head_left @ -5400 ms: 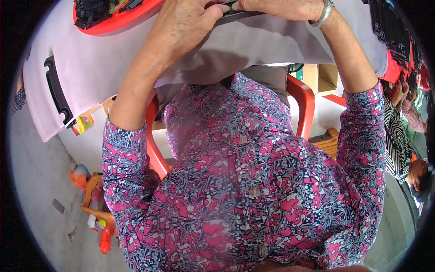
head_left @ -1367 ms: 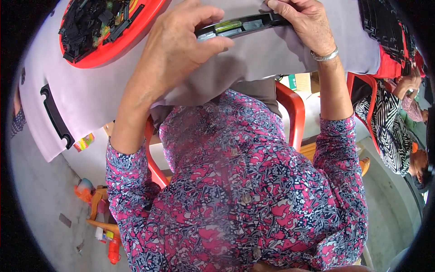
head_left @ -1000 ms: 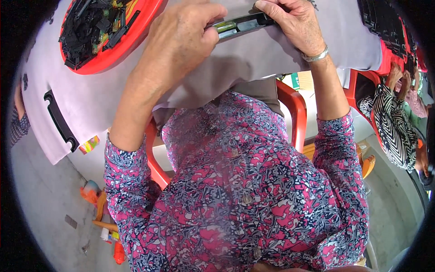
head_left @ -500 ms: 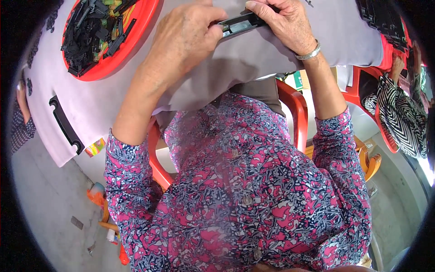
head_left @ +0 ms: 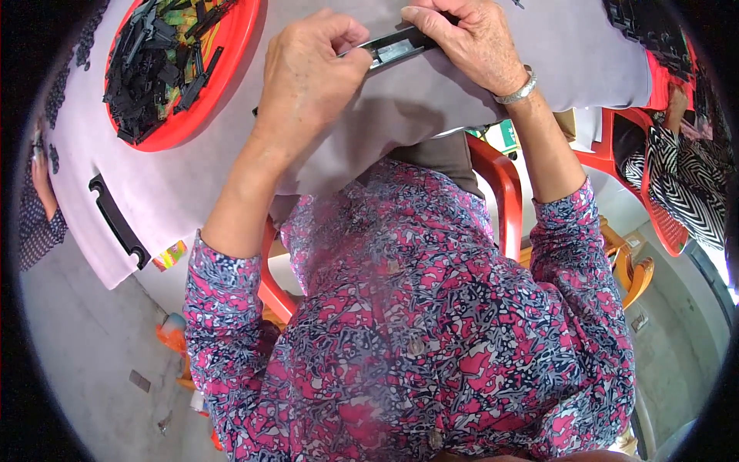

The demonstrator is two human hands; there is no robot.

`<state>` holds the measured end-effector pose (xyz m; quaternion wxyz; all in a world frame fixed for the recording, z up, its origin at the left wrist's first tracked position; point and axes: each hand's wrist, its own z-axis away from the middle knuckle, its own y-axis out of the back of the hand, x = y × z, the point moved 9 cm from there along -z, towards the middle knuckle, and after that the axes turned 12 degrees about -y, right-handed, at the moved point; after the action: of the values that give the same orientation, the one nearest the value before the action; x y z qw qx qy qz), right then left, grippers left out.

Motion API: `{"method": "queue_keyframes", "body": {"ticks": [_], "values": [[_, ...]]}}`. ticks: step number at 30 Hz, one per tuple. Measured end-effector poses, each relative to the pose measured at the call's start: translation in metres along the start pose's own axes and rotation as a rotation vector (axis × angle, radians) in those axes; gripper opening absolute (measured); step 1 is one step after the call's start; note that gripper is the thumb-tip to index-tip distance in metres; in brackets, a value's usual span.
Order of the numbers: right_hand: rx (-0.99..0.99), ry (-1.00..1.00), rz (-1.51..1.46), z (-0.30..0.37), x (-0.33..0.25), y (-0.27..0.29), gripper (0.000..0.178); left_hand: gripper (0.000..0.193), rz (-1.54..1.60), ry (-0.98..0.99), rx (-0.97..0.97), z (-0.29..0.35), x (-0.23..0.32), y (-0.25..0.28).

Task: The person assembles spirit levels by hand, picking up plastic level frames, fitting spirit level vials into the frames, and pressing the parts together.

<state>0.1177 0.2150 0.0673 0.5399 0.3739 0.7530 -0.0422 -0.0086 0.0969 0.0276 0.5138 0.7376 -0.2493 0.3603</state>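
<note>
A long, narrow black plastic part [head_left: 396, 51] with a pale grey, window-like middle is held slantwise over the cloth-covered table. My left hand [head_left: 312, 73] is closed at its left end, thumb and forefinger pinched there; whether a smaller piece sits between those fingertips is hidden. At the other end my right hand [head_left: 481, 50], with a silvery bracelet at the wrist, grips the part with the thumb on top. Left of my left hand stands a round red tray [head_left: 245, 54] heaped with small black plastic pieces [head_left: 154, 69].
A black strip with hooked ends [head_left: 117, 219] lies near the table's left edge. More black parts [head_left: 647, 35] are piled at the far right. Another person's arm [head_left: 42, 181] shows at the left, and a person in striped clothing [head_left: 677, 185] sits at the right by a red chair [head_left: 608, 146].
My left hand has drawn slightly left and down along the black part, and more of its left end shows. My right hand keeps its grip. The whole view has shifted a little.
</note>
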Motion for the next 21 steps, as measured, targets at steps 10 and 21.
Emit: {"method": "queue_keyframes", "body": {"ticks": [10,21], "values": [[-0.019,-0.031,0.024,0.0,0.001,0.001,0.028,0.024,0.157,0.0,-0.056,0.005,-0.003,0.003],[-0.048,-0.292,0.283,-0.003,0.015,-0.002,0.03,0.029,0.096,-0.034,0.034,0.013,0.016,0.041]]}}
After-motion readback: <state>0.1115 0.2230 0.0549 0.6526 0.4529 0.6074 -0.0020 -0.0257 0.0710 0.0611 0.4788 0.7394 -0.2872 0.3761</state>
